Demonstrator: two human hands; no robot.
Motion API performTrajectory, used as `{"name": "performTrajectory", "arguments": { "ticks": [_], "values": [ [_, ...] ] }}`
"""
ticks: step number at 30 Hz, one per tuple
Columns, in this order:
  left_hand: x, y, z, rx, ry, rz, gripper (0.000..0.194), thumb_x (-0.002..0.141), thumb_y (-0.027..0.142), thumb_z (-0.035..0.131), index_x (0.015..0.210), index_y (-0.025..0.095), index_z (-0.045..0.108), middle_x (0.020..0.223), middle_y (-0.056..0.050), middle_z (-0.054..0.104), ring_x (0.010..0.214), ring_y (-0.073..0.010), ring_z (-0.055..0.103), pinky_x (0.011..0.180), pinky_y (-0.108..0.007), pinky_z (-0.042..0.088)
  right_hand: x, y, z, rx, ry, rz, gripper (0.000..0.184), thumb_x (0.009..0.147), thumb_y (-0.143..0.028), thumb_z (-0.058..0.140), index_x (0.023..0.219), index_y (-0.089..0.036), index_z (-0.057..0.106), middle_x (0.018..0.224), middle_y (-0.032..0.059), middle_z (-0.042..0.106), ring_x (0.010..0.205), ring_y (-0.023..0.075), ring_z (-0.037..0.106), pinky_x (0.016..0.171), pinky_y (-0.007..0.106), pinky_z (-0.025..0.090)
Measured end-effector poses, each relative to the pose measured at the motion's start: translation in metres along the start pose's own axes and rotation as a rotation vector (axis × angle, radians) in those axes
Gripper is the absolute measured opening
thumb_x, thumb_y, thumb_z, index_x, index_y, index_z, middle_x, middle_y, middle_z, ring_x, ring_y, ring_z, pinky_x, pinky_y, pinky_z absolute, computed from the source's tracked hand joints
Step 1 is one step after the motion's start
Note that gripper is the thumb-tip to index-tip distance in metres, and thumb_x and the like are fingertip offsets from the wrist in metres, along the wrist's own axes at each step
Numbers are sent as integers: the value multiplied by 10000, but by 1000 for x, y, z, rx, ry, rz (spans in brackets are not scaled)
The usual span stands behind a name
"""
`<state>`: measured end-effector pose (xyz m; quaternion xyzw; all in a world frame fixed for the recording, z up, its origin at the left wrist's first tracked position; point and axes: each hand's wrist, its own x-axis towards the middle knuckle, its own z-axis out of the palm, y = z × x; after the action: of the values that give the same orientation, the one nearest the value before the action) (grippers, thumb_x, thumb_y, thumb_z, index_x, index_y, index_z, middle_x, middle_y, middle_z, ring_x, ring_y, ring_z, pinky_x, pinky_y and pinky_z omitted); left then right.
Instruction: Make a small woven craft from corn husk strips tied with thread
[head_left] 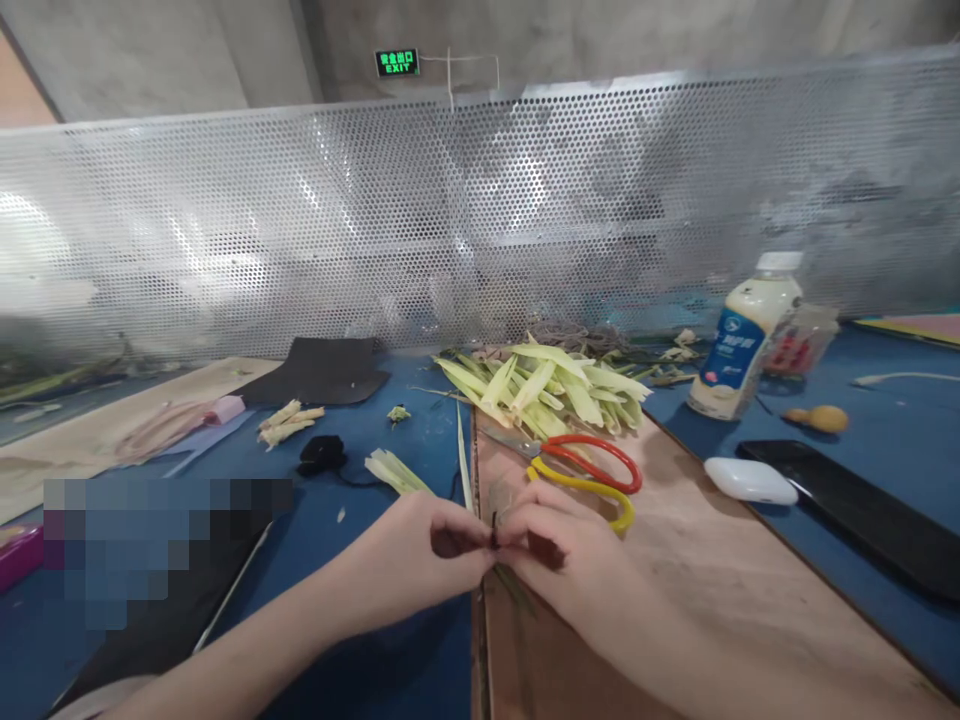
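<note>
At 6 o'clock, a dark strand (494, 530) is pinched between the closed fingertips of the left hand (420, 548) and the right hand (566, 550), which are held nearly touching. The blue worktop (405, 650) is crossed by a pinkish-brown board (720, 530), its bare surface seen towards 4 o'clock. Scissors (536, 450) with red and yellow handles are laid on the board beyond the right hand. A white case (750, 481) and a black phone (862, 520) are seen at 4 o'clock, a bottle (739, 345) at 2 o'clock. Pale green husks (547, 388) are heaped at 1 o'clock, and a dark sheet (319, 372) is laid at 10 o'clock. Behind, the worktop is bounded by a perforated metal screen (397, 220), with a concrete wall (600, 40) and a lit exit sign (397, 63) above, at 11 o'clock.

The strand is largely hidden by the fingers; the thin stems (516, 590) beneath are blurred. At 8 o'clock, a black item (176, 610) is partly masked by pixel blocks, and a magenta object (19, 558) is cut off at 9 o'clock.
</note>
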<state>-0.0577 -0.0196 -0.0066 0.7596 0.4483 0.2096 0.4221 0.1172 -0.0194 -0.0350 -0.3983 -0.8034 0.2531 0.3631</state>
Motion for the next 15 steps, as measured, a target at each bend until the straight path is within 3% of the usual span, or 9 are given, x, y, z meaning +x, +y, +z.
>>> {"name": "performTrajectory", "arguments": {
  "ticks": [6,12,15],
  "values": [
    [2,-3,1,32,86,46,241,708,343,535,618,169,676,502,28,509,500,-116,440,448,-190,286,1,1,4,-168,13,-102,132,724,-60,539,652,-169,514,729,-11,472,627,101,441,528,220,333],
    [2,-9,1,49,106,47,264,735,300,473,561,174,627,490,30,507,483,-115,459,445,-194,288,6,5,3,-211,7,-10,99,713,-171,607,713,-182,509,728,-16,496,613,103,457,538,224,343],
    [3,-12,2,52,99,37,274,755,310,453,586,169,617,510,24,511,503,-120,473,459,-195,301,10,6,-1,-135,-56,34,108,716,-213,623,770,-186,534,731,-12,527,621,108,472,542,220,357]
  ]
}}
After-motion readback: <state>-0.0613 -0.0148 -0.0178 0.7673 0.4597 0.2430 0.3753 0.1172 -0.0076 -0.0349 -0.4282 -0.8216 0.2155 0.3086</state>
